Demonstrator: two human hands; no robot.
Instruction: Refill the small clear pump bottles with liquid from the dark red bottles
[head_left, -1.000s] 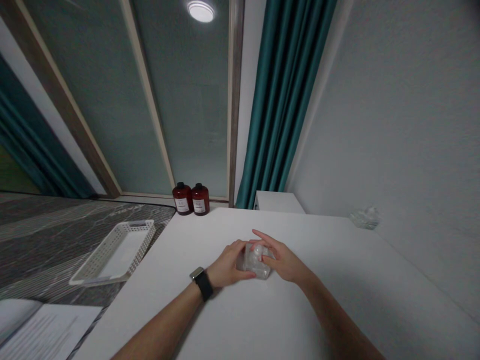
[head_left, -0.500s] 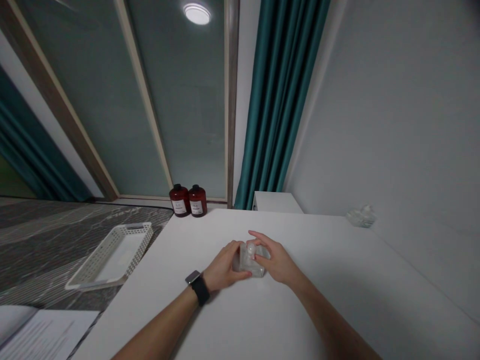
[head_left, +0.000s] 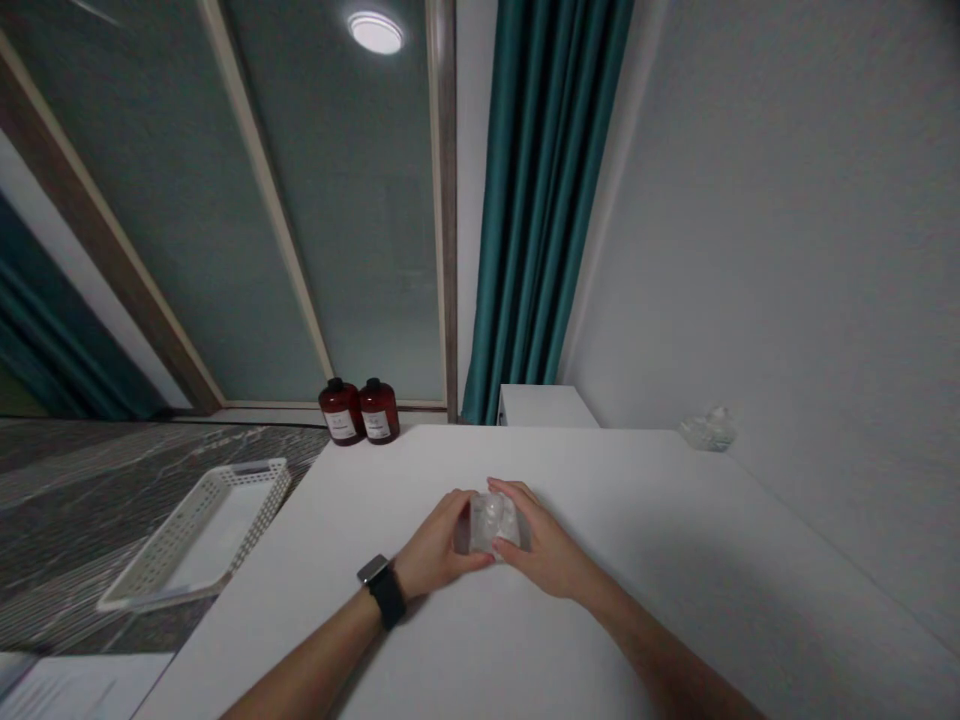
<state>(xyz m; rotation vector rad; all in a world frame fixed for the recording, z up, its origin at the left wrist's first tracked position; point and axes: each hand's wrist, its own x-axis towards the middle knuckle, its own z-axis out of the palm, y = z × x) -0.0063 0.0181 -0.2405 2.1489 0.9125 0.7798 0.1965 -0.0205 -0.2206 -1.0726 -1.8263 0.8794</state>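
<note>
A small clear square container (head_left: 493, 517) sits on the white table (head_left: 465, 650), with a rounded, knob-like shape on its top. Around its left side curls my left hand (head_left: 440, 545), thumb along the near edge and fingers at the far left; a dark watch is on that wrist. My right hand (head_left: 544, 545) grips the opposite side, its thumb at the near right corner and its fingers over the far edge. What the container holds, if anything, is too blurred to make out.
Two dark red labelled bottles (head_left: 360, 412) stand at the table's far left corner. A crumpled clear plastic piece (head_left: 709, 430) lies far right by the wall. Left of the table are a white basket (head_left: 127, 590) and open printed pages (head_left: 97, 690). A white cabinet (head_left: 549, 405) stands beyond.
My right hand has moved from the knob on top to the container's right side. Both hands now hold its sides. The view has shifted slightly.
</note>
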